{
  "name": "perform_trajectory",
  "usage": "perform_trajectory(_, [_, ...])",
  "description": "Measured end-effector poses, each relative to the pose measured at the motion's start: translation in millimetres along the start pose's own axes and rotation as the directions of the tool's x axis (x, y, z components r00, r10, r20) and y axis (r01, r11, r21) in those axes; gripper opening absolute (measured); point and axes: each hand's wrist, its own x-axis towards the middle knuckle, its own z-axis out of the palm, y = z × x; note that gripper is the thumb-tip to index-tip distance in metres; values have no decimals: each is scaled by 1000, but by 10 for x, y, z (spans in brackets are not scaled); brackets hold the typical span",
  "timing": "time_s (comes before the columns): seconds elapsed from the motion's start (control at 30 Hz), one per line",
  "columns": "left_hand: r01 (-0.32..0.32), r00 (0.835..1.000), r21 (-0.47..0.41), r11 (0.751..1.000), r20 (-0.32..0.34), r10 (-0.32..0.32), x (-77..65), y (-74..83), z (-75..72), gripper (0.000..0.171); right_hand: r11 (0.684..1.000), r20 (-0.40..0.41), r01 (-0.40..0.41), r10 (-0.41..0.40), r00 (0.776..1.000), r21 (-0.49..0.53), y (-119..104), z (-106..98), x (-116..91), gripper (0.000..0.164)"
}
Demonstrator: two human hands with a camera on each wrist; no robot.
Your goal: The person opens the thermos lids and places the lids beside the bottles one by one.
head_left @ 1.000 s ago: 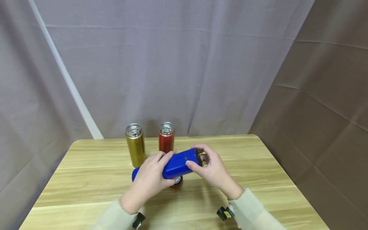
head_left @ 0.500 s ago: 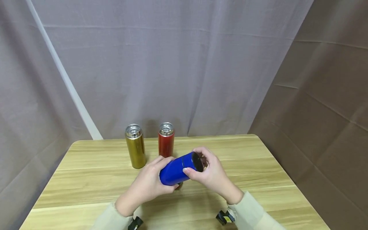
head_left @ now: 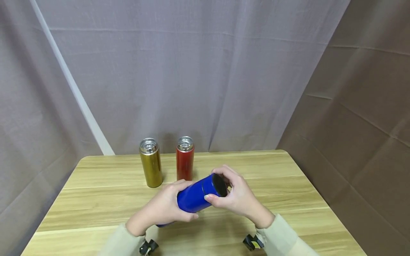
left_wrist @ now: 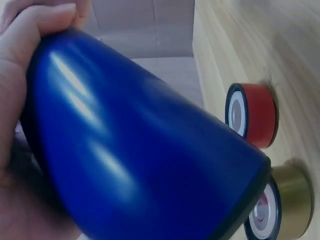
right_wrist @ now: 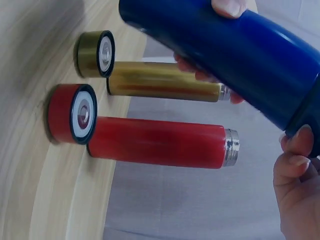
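A blue thermos bottle (head_left: 192,200) is held tilted above the table, its lid end up and to the right. My left hand (head_left: 164,205) wraps round its body. With thumb and fingers my right hand (head_left: 238,197) grips the blue lid (head_left: 209,185), whose black top faces right; a thin seam shows between lid and body. In the left wrist view the bottle's body (left_wrist: 140,140) fills most of the frame, its base pointing toward the table. The right wrist view has fingertips (right_wrist: 302,140) on the lid.
A gold bottle (head_left: 151,165) and a red bottle (head_left: 184,160) stand uncapped at the back of the wooden table (head_left: 272,177). Nearer me, hidden in the head view, a red lid (right_wrist: 67,114) and a gold lid (right_wrist: 90,55) lie inner side up. Grey curtains (head_left: 192,71) hang behind.
The blue bottle has swung so that its base sits lower and nearer me and its black lid top shows. Both hands have shifted slightly downward with it, keeping their hold.
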Motion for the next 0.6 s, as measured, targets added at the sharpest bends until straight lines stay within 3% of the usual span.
perform_trajectory(0.13, [53,999,20,998,7,-53,1,15,-13,70,999,30,-36,36,999,-16,43,0,-10,47])
perform_trajectory(0.23, [87,995,151,985,-60,-79,-2,25,10,70,987,41,-144,147,988,-75,96,11,-19,53])
perform_trajectory(0.33, [85,988,340,936,-148,-36,-8,14,41,73,952,46,-282,289,956,-122,148,36,-22,58])
perform_trajectory(0.47, [37,972,539,841,-213,94,-10,-5,65,78,897,32,-402,414,910,-183,188,73,-9,57])
perform_trajectory(0.53, [18,966,577,816,-221,135,-8,-9,75,79,883,34,-424,439,898,-203,194,86,-2,54])
perform_trajectory(0.6, [18,963,582,813,-228,142,-8,-7,80,78,879,47,-434,451,891,-199,187,91,4,50])
